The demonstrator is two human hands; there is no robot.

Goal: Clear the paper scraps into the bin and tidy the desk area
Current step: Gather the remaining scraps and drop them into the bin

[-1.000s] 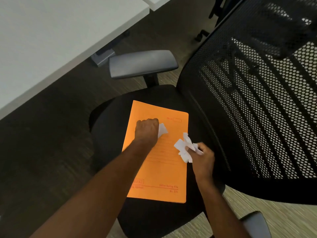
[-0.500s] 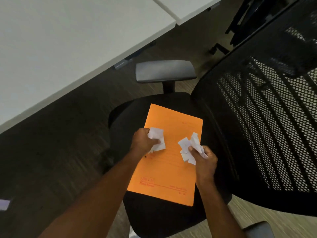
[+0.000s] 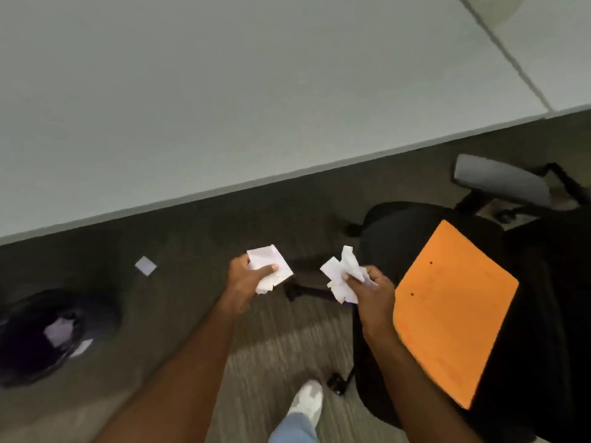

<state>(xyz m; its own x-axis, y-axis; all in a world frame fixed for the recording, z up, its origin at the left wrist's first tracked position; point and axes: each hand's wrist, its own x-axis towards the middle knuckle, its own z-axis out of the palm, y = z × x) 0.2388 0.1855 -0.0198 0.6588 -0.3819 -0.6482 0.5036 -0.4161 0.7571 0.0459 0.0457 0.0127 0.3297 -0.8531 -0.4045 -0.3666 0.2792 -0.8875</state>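
Left hand: the left hand (image 3: 248,278) pinched a white paper scrap (image 3: 271,270) between thumb and fingers, held above the floor
Right hand: the right hand (image 3: 371,289) gripped a crumpled bunch of scraps (image 3: 343,274), just beside the chair seat
Loose scrap: one small square scrap (image 3: 145,265) lay on the carpet (image 3: 198,238) near the desk edge
Bin: a dark lined bin (image 3: 25,346) stood at the far left, with white scraps (image 3: 59,330) inside
Folder: an orange folder (image 3: 447,311) lay flat on the black chair (image 3: 399,228)
Desk: the pale desk (image 3: 224,91) filled the upper view
Foot: a white shoe (image 3: 307,399) showed below the hands
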